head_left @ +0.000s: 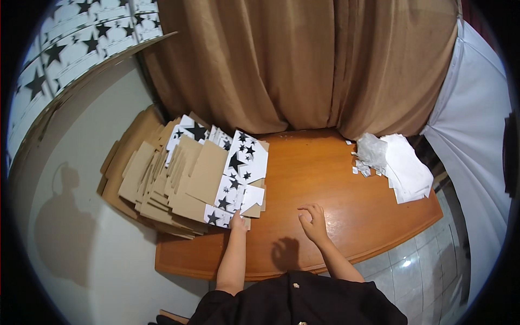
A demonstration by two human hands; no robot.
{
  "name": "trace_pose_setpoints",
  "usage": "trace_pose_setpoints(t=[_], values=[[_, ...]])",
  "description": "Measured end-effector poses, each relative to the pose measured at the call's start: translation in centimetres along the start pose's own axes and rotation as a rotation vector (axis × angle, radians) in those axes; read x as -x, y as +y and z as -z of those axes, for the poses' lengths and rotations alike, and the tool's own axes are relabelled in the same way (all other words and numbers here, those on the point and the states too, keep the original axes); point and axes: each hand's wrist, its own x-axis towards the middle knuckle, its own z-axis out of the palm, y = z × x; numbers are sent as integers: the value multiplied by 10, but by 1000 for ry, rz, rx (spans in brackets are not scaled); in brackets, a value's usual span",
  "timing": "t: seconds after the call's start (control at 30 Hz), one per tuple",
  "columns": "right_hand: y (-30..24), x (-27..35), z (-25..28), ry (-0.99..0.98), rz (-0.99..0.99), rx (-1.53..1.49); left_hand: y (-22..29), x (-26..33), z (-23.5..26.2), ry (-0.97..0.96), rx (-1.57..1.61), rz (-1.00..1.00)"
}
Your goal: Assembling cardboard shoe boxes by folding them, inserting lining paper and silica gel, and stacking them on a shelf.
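Observation:
My left hand (237,221) is closed on the near edge of a flat cardboard box sheet (236,162), white with black stars. That sheet leans at the front of a row of flattened brown cardboard boxes (154,179) on the left of the table. Its fingers are partly hidden beneath the edge. Over the middle of the table, my right hand (314,223) hovers with nothing in it, thumb and fingers curved apart. A shadow of that hand falls on the wood nearby.
The brown wooden table (319,173) has a curved front edge. White paper sheets (406,168) and crumpled clear plastic (371,151) lie at its right end, beside small white scraps. A brown curtain (303,65) hangs behind. Star-printed boards (92,38) project at upper left.

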Motion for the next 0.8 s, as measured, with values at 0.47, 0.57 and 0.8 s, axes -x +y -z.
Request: trace_pose_setpoints(t=[0.47,0.57,0.8], values=[[42,28,-10,56,-143,-2,7,87,-51,72,-205,-912],[51,26,8,93,-101,-14,19,114,-50,10,-130,-1009],[110,28,98,412,-518,-342,46,136,-20,-287,-37,-1028]])
